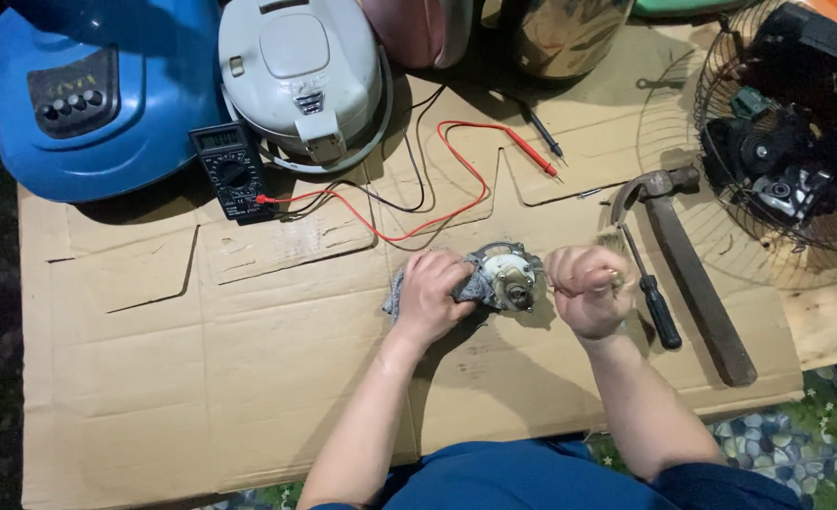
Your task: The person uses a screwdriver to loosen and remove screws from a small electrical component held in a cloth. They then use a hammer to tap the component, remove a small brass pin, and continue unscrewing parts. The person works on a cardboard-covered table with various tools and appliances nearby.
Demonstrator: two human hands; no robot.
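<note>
A small electric fan motor [508,274] with a metal housing lies on the cardboard sheet [229,359], partly wrapped in a grey cloth [397,295]. My left hand [432,295] presses the cloth against the motor's left side and holds it. My right hand [588,288] is closed in a fist just right of the motor, gripping a small tool or brush whose tip shows near the thumb; I cannot tell what kind.
A black multimeter [231,172] with red and black leads [456,179] lies at the back. A hammer [687,255] and screwdriver [652,297] lie to the right, a fan cage [786,151] beyond. A blue appliance [97,94] and a white rice cooker [300,80] stand behind.
</note>
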